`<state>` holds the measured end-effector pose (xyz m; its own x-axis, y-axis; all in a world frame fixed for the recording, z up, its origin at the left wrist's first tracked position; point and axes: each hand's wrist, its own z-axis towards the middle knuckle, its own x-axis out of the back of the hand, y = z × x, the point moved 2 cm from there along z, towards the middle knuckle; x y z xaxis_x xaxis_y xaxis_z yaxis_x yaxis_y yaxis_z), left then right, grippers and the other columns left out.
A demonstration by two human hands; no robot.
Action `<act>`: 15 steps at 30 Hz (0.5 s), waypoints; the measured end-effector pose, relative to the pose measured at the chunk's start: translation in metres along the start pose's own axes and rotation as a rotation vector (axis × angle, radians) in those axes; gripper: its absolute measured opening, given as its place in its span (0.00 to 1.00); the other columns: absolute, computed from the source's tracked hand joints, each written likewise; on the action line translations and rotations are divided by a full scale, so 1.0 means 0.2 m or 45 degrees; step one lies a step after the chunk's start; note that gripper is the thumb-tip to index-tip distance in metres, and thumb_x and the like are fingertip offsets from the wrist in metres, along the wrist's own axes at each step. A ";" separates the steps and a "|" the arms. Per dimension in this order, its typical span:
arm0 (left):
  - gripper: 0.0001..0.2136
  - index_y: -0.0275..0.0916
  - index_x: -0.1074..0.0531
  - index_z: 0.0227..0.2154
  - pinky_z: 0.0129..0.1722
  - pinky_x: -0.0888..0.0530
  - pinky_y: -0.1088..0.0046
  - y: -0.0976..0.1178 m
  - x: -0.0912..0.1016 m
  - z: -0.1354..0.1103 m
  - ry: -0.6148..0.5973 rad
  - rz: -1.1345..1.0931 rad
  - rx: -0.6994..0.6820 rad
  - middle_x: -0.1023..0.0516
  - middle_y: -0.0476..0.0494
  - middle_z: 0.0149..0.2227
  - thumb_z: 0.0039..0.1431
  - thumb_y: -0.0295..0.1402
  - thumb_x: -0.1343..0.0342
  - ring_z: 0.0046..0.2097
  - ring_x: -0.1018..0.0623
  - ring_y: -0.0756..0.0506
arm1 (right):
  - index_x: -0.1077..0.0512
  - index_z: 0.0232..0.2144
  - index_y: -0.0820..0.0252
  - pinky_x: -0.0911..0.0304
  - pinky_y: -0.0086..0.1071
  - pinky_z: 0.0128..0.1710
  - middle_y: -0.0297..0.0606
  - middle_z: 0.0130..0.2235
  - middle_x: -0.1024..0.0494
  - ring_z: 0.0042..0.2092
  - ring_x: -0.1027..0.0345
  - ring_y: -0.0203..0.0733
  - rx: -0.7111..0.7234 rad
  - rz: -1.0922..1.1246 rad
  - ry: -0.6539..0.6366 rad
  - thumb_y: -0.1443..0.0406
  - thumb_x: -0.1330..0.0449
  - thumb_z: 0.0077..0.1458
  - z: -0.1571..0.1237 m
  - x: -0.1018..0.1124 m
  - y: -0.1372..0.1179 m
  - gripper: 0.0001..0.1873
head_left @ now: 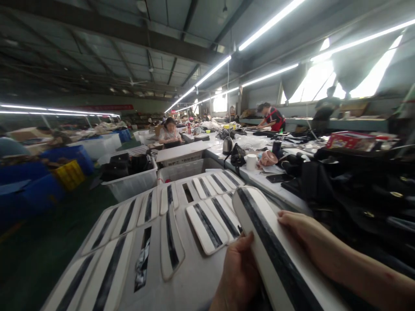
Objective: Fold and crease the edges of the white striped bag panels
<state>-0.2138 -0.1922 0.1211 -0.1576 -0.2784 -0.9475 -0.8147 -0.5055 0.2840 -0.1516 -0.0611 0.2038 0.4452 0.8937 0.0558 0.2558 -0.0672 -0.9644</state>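
Note:
A long white panel with rounded corners and a dark stripe down its length is held up, tilted, at the lower right. My left hand is closed round its left edge, thumb on the near face and the other fingers partly hidden. At the opposite edge my right hand grips it, with most of its fingertips out of sight behind. Left of my hands lie several similar striped panels, among them a short panel and a curved panel, on a pale grey slotted surface.
Beyond the panels stand a grey bin and a translucent bin with black items. A long white table bears a kettle, a white cup and a phone. Black goods crowd the right. Several people work farther back.

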 end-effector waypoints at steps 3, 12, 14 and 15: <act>0.06 0.32 0.23 0.37 0.41 0.25 0.69 0.03 -0.06 0.00 -0.100 -0.032 0.004 0.18 0.41 0.34 0.57 0.28 0.40 0.36 0.20 0.44 | 0.34 0.28 0.54 0.37 0.33 0.25 0.32 0.23 0.30 0.27 0.32 0.44 -0.069 0.040 0.113 0.60 0.41 0.43 -0.04 -0.03 -0.05 0.08; 0.16 0.29 0.23 0.42 0.44 0.25 0.71 -0.12 -0.18 0.04 -0.183 -0.040 0.186 0.19 0.37 0.39 0.57 0.37 0.39 0.40 0.20 0.43 | 0.38 0.21 0.56 0.43 0.29 0.20 0.30 0.19 0.36 0.21 0.40 0.36 -0.001 0.173 0.314 0.66 0.47 0.39 -0.05 -0.15 0.03 0.02; 0.17 0.30 0.23 0.42 0.45 0.26 0.70 -0.17 -0.15 0.06 -0.145 -0.036 0.179 0.19 0.38 0.39 0.55 0.39 0.37 0.41 0.20 0.43 | 0.37 0.20 0.56 0.41 0.30 0.22 0.31 0.20 0.34 0.23 0.38 0.38 0.004 0.146 0.327 0.65 0.45 0.38 -0.04 -0.12 0.08 0.03; 0.17 0.32 0.23 0.42 0.44 0.26 0.70 -0.19 -0.13 0.07 -0.134 -0.028 0.160 0.19 0.39 0.38 0.54 0.38 0.36 0.39 0.20 0.43 | 0.37 0.20 0.56 0.39 0.31 0.23 0.32 0.21 0.33 0.24 0.37 0.39 0.000 0.147 0.299 0.64 0.43 0.37 -0.04 -0.10 0.10 0.04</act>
<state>-0.1858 -0.1537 0.1334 -0.1910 -0.1777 -0.9654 -0.8811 -0.4024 0.2484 -0.1480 -0.0839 0.1858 0.6589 0.7523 0.0036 0.1915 -0.1631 -0.9678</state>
